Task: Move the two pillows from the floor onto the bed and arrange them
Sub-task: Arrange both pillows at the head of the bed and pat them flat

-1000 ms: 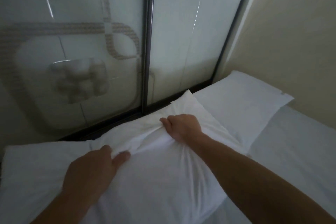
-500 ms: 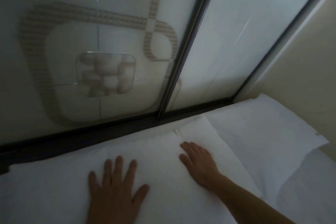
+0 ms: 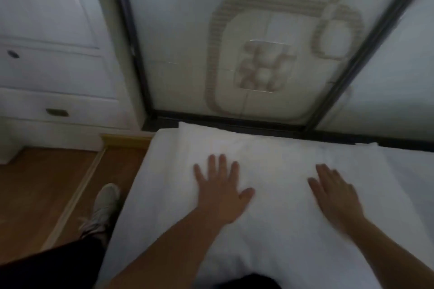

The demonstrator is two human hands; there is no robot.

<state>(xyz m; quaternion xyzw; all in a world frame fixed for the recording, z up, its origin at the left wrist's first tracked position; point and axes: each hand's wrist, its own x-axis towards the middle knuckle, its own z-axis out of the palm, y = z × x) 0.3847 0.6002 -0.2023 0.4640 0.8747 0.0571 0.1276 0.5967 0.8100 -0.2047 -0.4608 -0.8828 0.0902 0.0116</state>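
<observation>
A plump white fabric pillow (image 3: 277, 159) lies flat on the white-sheeted bed (image 3: 145, 195), directly under both sets of fingers, its far edge running just beyond the fingertips along the dark base of the frosted glass panel (image 3: 178, 42). That panel, with its beige looped pattern and black frame, rises well past the fingertips and fills the upper middle of the view. Whether a second pillow lies off to the right of the right fingers cannot be told; the white surface there is blurred and shows no clear seam.

The bed spreads on every side of the fingers, its left edge well to the left of the left fingers. Beyond that edge, the brown wooden floor (image 3: 35, 195) runs to a white panelled cabinet (image 3: 58, 65) with a small brass handle.

A grey shoe (image 3: 103, 204) stands on the floor beside the bed, left of and nearer than the left fingers, with a dark trouser leg (image 3: 47, 267) below it.

The left hand (image 3: 223, 192) rests palm down on the pillow, fingers (image 3: 222, 166) spread and straight, gripping nothing. The right hand (image 3: 335, 197), smeared by motion, is likewise flat and unclenched on the pillow, well apart from the left, its fingers (image 3: 323, 171) pointing toward the glass.
</observation>
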